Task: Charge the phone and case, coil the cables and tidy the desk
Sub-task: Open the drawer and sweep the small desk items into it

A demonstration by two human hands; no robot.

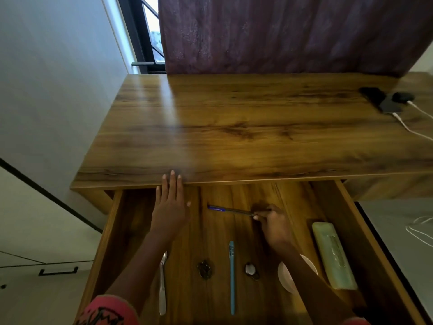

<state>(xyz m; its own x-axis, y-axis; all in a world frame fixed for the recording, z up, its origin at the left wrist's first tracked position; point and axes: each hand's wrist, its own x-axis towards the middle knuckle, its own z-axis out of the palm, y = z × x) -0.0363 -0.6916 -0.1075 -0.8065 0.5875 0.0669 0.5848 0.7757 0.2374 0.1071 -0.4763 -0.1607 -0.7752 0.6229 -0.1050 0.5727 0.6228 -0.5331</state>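
The wooden desk's drawer (pixel 346 200) is pulled open below me. My right hand (pixel 273 225) pinches the end of a dark blue pen (pixel 225 209) that lies across the drawer floor. My left hand (pixel 172 202) is flat, its fingertips resting on the front edge of the desk top (pixel 234 127). At the far right of the desk lie a dark phone (pixel 389 105) and a small black case (pixel 403 96), each with a white cable (pixel 412 131) plugged in.
Inside the drawer lie a spoon (pixel 162 285), a light blue pen (pixel 232 277), a dark trinket (pixel 204 269), a small round object (pixel 251 269), a white dish (pixel 287 277) and a pale green box (pixel 334 254). More white cable (pixel 419 231) lies on the grey surface at right. A maroon curtain (pixel 281 31) hangs behind the desk.
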